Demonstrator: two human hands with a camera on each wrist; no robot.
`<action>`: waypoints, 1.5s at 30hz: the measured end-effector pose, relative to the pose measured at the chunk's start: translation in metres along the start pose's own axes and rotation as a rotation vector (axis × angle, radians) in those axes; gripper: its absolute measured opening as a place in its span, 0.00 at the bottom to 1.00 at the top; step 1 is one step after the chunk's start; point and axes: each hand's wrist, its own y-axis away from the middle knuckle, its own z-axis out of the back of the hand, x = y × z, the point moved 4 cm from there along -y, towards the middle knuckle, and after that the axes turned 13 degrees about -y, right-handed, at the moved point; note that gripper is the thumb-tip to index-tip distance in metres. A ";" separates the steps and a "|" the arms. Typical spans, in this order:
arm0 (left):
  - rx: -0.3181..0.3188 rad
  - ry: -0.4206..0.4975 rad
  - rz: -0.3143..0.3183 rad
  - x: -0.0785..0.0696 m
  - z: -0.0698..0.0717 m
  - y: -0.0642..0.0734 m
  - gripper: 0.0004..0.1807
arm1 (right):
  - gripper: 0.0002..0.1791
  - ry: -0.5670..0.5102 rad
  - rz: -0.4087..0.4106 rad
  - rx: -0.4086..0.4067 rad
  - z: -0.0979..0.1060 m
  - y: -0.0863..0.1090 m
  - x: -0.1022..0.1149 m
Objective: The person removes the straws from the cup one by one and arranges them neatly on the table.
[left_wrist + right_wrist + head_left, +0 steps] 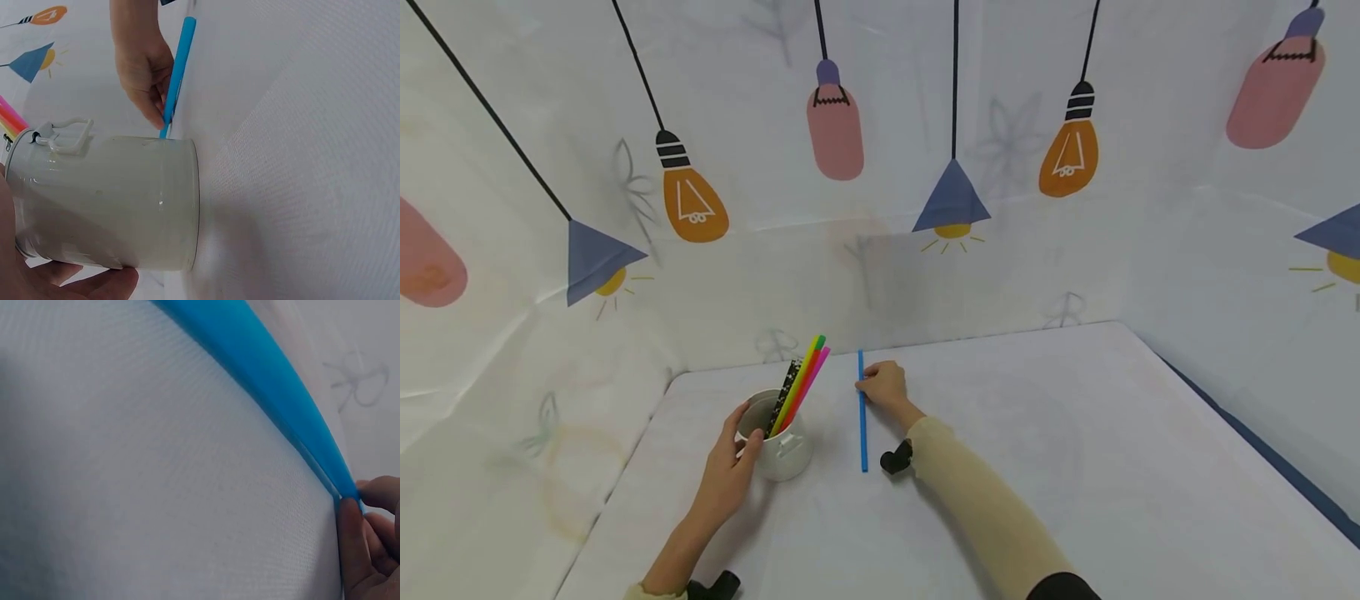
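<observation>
My left hand holds an off-white cup by its side, the thumb and fingers around its near left wall. The cup stands upright on the white table and has a small squared handle. Leaning in it are a black speckled stick, a yellow-green one, a red one and a pink one. To the right of the cup, my right hand pinches a long slim blue stick toward its far end, thumb and fingertips meeting on it. The stick lies along the tabletop, pointing away from me.
The white-covered table reaches back to a white cloth wall printed with hanging lamps and bulbs. Side walls of the same cloth rise at left and right. A dark blue strip runs along the table's right edge.
</observation>
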 end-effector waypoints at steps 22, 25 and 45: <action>-0.029 0.027 -0.031 -0.007 0.003 0.005 0.31 | 0.13 -0.031 0.053 0.005 0.007 0.013 0.005; -0.027 0.019 -0.022 -0.007 0.005 0.007 0.30 | 0.13 -0.061 0.064 0.012 0.008 0.016 0.005; 0.120 0.128 0.046 -0.009 0.004 0.000 0.34 | 0.15 -0.320 0.244 0.319 -0.004 0.091 0.102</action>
